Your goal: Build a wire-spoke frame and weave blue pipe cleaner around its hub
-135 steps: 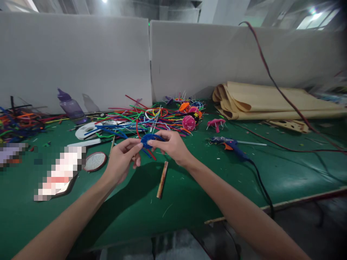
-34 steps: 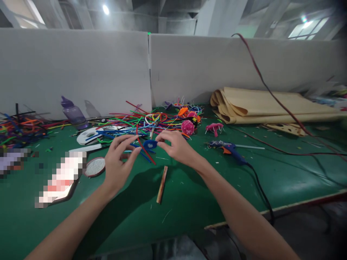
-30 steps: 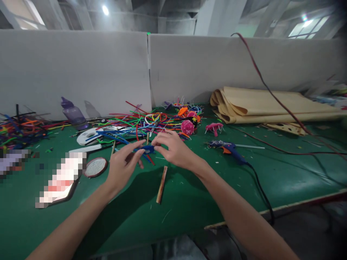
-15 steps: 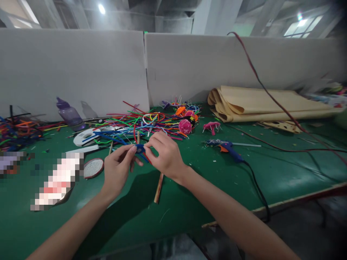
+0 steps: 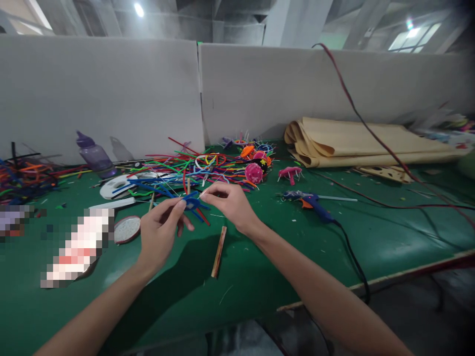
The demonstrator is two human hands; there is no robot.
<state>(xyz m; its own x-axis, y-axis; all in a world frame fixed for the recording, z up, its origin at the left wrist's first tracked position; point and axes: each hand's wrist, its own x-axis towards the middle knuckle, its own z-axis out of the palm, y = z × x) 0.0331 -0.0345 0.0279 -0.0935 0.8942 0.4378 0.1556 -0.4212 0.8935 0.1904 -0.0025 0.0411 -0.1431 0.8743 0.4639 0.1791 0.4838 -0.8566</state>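
My left hand (image 5: 160,233) pinches a small blue pipe-cleaner piece (image 5: 192,202) between thumb and fingertips, just above the green table (image 5: 260,267). My right hand (image 5: 227,202) is closed in a pinch at the piece's right edge, on a thin pale strand that I cannot make out clearly. A red pipe cleaner (image 5: 202,215) sticks out below the blue piece. Behind both hands lies a heap of coloured pipe cleaners (image 5: 178,170). A short wooden stick (image 5: 218,245) lies on the table under my right wrist.
A blue glue gun (image 5: 309,201) with a black cord lies to the right. Rolled brown paper (image 5: 363,141) sits at the back right, with a red cable crossing over it. A purple bottle (image 5: 92,154), a white tape reel (image 5: 113,187) and a round lid (image 5: 126,230) are on the left. Pink craft figures (image 5: 254,172) stand by the heap.
The left hand opened, then pinched the blue piece again. The right hand shifted from the piece itself to its right edge. Both hands stay over the same spot.
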